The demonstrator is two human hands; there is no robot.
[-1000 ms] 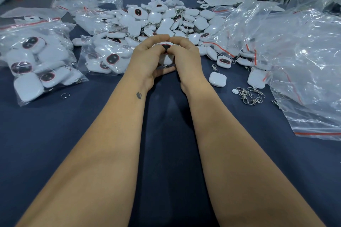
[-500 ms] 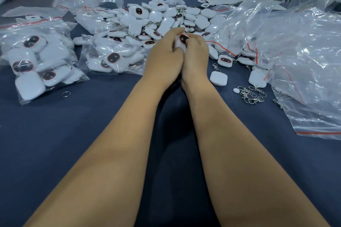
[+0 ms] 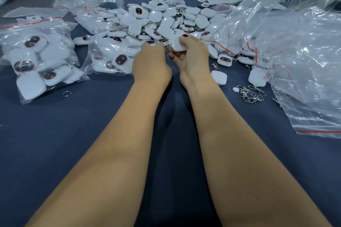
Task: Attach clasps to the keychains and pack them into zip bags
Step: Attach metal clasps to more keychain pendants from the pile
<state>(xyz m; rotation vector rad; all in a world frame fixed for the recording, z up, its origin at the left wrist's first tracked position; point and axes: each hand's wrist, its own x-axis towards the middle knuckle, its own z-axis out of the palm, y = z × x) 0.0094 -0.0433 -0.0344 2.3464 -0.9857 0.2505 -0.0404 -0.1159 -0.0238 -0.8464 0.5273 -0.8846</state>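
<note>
Bench [image 3: 55, 143] cloth, dark blue, fills most of the view, and both forearms run up its middle. Large clear zip bags [image 3: 304, 61] heap at the right edge, their far ends cut off by the frame. Behind the hands lies a loose pile of keychains [image 3: 166, 18], white and rounded, some showing a dark oval face. Two filled bags sit to the left: one filled bag [image 3: 36, 61] at the far left, a second filled bag [image 3: 110, 55] just beside the left hand. The right hand [image 3: 191, 61] grips a white keychain [image 3: 177, 43], thumb and fingers curled round it, its long axis tilted up and away toward the pile (which face shows I cannot tell). The left hand [image 3: 151, 64] is just beside it, knuckles toward the camera, fingers bent forward and hidden, so whether it pinches anything cannot be told. A cluster of metal clasps [image 3: 251, 94] lies right of the right forearm, and a single split ring [image 3: 66, 93] lies near the far-left bag.
</note>
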